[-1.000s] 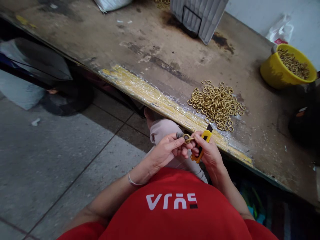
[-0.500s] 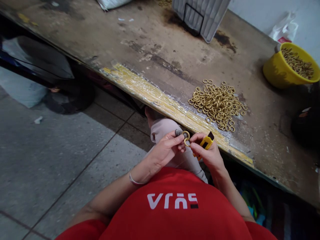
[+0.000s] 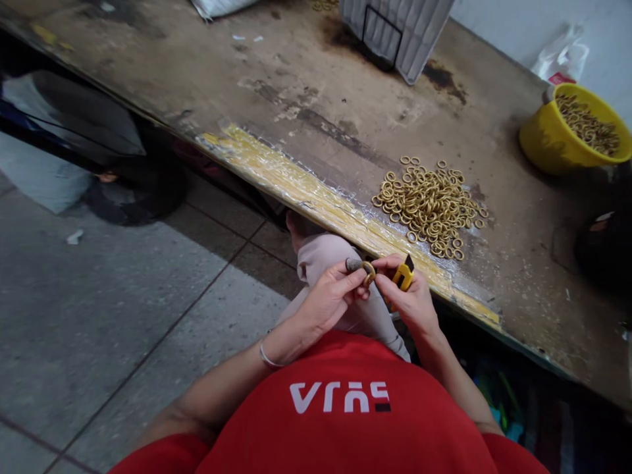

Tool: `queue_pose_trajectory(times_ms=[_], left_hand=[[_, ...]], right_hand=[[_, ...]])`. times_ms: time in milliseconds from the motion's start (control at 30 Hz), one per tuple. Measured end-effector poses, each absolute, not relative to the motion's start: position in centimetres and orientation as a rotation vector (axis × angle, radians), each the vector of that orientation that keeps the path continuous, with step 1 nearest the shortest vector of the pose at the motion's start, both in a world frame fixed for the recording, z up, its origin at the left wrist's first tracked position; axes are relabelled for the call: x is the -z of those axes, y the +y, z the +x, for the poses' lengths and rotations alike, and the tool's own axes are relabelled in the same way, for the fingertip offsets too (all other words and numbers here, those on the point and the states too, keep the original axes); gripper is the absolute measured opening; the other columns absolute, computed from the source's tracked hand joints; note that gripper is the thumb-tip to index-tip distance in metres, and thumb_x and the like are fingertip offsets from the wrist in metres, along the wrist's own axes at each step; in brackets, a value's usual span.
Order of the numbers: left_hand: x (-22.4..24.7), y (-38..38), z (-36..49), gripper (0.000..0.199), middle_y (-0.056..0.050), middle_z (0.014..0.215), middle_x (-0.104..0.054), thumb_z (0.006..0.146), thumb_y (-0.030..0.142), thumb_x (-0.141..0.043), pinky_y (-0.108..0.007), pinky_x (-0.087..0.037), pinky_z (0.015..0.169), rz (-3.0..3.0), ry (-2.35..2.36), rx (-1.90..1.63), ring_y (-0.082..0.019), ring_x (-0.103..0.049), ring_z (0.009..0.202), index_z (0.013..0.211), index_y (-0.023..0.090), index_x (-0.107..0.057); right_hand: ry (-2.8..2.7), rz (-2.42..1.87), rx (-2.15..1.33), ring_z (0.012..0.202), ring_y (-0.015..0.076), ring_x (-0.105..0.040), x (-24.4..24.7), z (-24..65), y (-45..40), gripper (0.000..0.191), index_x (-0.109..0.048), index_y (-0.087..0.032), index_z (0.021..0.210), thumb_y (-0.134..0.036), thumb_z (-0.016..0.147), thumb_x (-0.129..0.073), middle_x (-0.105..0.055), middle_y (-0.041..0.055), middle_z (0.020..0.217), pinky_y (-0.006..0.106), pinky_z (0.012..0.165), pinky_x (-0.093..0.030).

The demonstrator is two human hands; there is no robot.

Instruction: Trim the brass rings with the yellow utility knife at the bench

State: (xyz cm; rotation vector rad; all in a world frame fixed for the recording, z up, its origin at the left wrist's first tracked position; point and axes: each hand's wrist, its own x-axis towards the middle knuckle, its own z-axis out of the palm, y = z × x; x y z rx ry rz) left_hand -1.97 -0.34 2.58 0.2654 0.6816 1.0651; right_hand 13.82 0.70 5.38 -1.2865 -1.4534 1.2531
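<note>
In front of my lap, my left hand [image 3: 332, 297] is closed, pinching a gold-coloured ring [image 3: 369, 272] between thumb and fingers. A grey wrap [image 3: 352, 264] covers one of its fingertips. My right hand [image 3: 416, 303] is closed around a yellow utility knife [image 3: 405, 276], its dark end pointing up and away from me. The right thumb and forefinger meet the left fingers at the ring. Whether a second ring sits in this pinch is hard to make out. Beyond the hands, a pile of similar rings [image 3: 429, 204] lies on the worktable [image 3: 306, 85] near its front edge.
Yellow tape [image 3: 296, 174] under clear film lines the table's front edge, just beyond my hands. At the right stands a yellow bucket [image 3: 548, 141] filled with rings. A grey ribbed container [image 3: 419, 39] stands at the back. Below the table at left is a dark round base [image 3: 133, 197].
The two gold rings that showed one beside the other between my hands now overlap. My right hand has shifted slightly left, and the knife has tilted more upright.
</note>
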Motion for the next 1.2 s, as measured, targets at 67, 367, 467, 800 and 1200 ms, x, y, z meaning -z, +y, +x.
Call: queue_pose_trajectory(times_ms=[67, 367, 467, 800, 1200], left_hand=[[-2.6, -0.5, -1.8, 0.03, 0.0, 0.07, -0.066, 0.069, 0.032, -0.09, -0.019, -0.048, 0.058, 0.289, 0.708, -1.083, -0.007, -0.055, 0.057, 0.081, 0.012, -0.073], [-2.9, -0.5, -1.4, 0.028, 0.001, 0.068, -0.064, 0.075, 0.035, -0.085, -0.02, -0.047, 0.06, 0.378, 0.766, -1.106, -0.008, -0.055, 0.06, 0.082, 0.013, -0.068], [-3.3, -0.4, -2.0, 0.025, 0.0, 0.075, -0.066, 0.079, 0.032, -0.081, -0.023, -0.049, 0.064, 0.589, 0.819, -1.104, -0.01, -0.058, 0.064, 0.091, 0.015, -0.068], [-4.1, 0.5, -3.9, 0.019, 0.0, 0.07, -0.063, 0.081, 0.032, -0.076, -0.023, -0.043, 0.061, 0.976, 0.884, -0.954, -0.011, -0.053, 0.064, 0.079, 0.014, -0.07], [-3.6, 0.1, -3.1, 0.036, -0.006, 0.079, -0.073, 0.076, 0.045, -0.082, -0.024, -0.052, 0.054, 0.632, 0.718, -0.79, -0.01, -0.058, 0.054, 0.085, 0.013, -0.069]], right_hand=[[-1.502, -1.259, -1.177, 0.08, 0.0158, -0.06, -5.4, 13.8, 0.8, 0.01, -0.072, -0.024, 0.092, -0.029, 0.084, -0.069, -0.064, 0.0009, 0.086, 0.029, 0.071, -0.05], [-1.549, -1.227, -1.044, 0.087, 0.0174, -0.06, -5.4, 13.4, 0.3, 0.004, -0.073, -0.026, 0.089, -0.025, 0.086, -0.072, -0.062, 0.0019, 0.091, 0.033, 0.079, -0.05], [-1.584, -1.228, -1.011, 0.086, 0.0185, -0.06, -5.6, 13.8, 0.5, 0.004, -0.072, -0.026, 0.088, -0.026, 0.089, -0.068, -0.063, 0.0023, 0.088, 0.035, 0.08, -0.05], [-1.858, -1.122, -1.005, 0.09, 0.0196, -0.061, -5.9, 16.0, 1.4, 0.009, -0.074, -0.026, 0.094, -0.029, 0.093, -0.065, -0.065, 0.0037, 0.091, 0.035, 0.08, -0.049], [-1.903, -1.099, -0.886, 0.088, 0.0188, -0.063, -5.9, 15.8, 1.0, 0.011, -0.072, -0.026, 0.098, -0.025, 0.096, -0.061, -0.064, 0.0039, 0.092, 0.034, 0.079, -0.05]])
